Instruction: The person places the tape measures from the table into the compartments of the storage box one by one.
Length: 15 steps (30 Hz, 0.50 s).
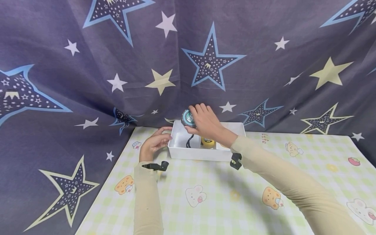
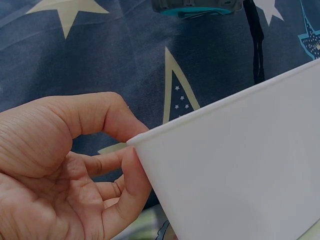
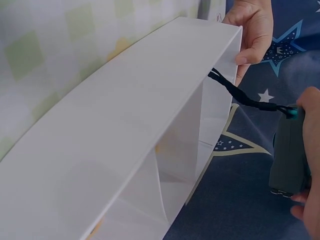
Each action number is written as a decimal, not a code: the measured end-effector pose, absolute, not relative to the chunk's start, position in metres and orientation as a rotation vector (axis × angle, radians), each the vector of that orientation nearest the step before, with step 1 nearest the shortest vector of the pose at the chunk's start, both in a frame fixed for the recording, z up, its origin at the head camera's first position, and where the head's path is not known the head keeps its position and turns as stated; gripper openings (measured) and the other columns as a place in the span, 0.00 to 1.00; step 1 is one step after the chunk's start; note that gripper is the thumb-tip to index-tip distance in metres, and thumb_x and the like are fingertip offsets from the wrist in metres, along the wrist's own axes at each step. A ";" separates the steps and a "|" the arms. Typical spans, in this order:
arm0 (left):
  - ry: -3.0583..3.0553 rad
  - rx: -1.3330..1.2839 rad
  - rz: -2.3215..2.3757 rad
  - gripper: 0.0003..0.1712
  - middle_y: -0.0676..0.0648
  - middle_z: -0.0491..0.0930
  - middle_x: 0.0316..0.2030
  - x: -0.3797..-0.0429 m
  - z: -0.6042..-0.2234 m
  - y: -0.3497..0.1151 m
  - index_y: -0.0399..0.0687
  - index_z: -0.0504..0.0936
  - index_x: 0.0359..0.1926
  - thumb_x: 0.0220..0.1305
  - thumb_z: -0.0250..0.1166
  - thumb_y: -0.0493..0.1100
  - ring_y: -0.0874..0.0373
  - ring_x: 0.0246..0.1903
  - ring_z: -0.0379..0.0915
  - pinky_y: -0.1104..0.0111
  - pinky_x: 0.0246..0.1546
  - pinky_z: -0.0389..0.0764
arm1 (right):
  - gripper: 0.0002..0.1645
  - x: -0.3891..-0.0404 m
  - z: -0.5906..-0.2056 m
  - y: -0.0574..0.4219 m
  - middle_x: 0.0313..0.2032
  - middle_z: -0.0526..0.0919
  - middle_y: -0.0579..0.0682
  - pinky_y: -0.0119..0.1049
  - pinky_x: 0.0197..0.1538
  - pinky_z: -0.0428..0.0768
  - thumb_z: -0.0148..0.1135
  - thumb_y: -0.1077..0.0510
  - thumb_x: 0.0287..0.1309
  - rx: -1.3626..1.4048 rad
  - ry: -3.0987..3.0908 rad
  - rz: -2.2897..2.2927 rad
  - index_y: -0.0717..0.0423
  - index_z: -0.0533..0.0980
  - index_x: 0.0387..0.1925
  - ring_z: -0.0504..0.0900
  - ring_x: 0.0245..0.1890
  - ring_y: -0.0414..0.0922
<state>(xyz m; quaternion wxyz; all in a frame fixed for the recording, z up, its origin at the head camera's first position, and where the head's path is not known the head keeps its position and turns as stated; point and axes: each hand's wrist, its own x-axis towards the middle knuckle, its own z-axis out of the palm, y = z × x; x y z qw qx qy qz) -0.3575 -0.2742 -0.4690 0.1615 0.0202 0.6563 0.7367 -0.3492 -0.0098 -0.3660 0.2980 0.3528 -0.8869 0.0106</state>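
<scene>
My right hand [image 1: 207, 122] holds a dark grey tape measure [image 1: 188, 118] with a teal face above the left part of a white divided box [image 1: 199, 154]. The tape measure's black strap [image 3: 245, 99] dangles toward the box. Beside the box's left end, my left hand [image 1: 155, 142] has its thumb and curled fingertips at the corner of the rim, as the left wrist view [image 2: 75, 165] shows up close. Inside the middle compartment lies a yellow round item [image 1: 208, 143] with a dark label, partly hidden by the right forearm and the box's front wall.
Dividers [image 3: 182, 135] split the box into compartments; the right one is partly covered by my right arm. A table with a green checked cloth [image 1: 217, 202] lies under the box. Dark star-patterned fabric [image 1: 199, 98] hangs right behind the box and along the left side.
</scene>
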 end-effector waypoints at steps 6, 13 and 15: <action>1.850 0.091 2.080 0.39 0.57 0.69 0.19 -0.348 -0.454 -0.272 0.36 0.51 0.76 0.65 0.53 0.25 0.67 0.21 0.64 0.72 0.36 0.79 | 0.44 -0.353 -0.367 -0.012 0.46 0.77 0.58 0.46 0.45 0.74 0.60 0.31 0.59 0.929 -2.355 0.007 0.61 0.69 0.62 0.72 0.45 0.54; 1.849 0.110 2.097 0.37 0.57 0.70 0.19 -0.347 -0.454 -0.272 0.36 0.55 0.73 0.64 0.53 0.25 0.67 0.22 0.65 0.72 0.37 0.80 | 0.45 -0.357 -0.366 -0.013 0.47 0.77 0.59 0.47 0.47 0.74 0.61 0.32 0.58 0.938 -2.343 -0.008 0.62 0.69 0.63 0.73 0.46 0.55; 1.843 0.090 2.113 0.36 0.57 0.69 0.19 -0.349 -0.457 -0.272 0.37 0.56 0.73 0.64 0.53 0.25 0.67 0.21 0.64 0.72 0.36 0.80 | 0.45 -0.359 -0.365 -0.014 0.47 0.77 0.59 0.47 0.47 0.74 0.60 0.32 0.58 0.949 -2.320 -0.018 0.62 0.69 0.63 0.73 0.46 0.55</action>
